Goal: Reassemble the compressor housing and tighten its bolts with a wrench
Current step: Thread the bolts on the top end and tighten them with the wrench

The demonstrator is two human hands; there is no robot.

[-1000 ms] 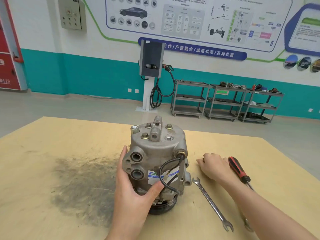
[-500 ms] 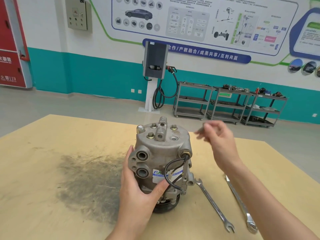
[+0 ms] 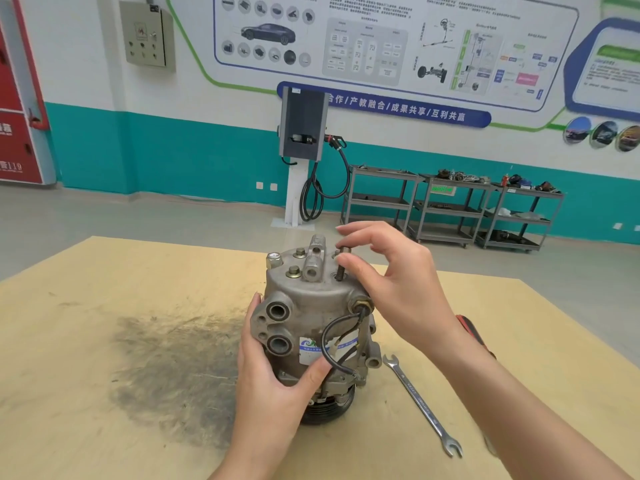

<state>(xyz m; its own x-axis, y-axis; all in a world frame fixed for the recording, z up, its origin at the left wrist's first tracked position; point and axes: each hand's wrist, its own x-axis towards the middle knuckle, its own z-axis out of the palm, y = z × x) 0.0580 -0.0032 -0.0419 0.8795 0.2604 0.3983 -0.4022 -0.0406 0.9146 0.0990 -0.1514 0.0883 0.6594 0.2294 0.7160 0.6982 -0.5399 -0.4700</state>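
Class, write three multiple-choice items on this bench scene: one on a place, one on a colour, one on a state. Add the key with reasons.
1. Where does the long silver open-ended wrench lie?
A. on the yellow wooden table, right of the compressor
B. on the compressor
C. in a hand

2. The screwdriver handle is:
A. blue
B. red and black
C. green

3. The dark steel bolt is:
A. lying flat
B. fully tightened
C. upright, pinched by the right hand

Key: A, it rests on the table beside the grey cast-metal compressor; B, those colours show behind the forearm; C, its shank stands out of the hole.
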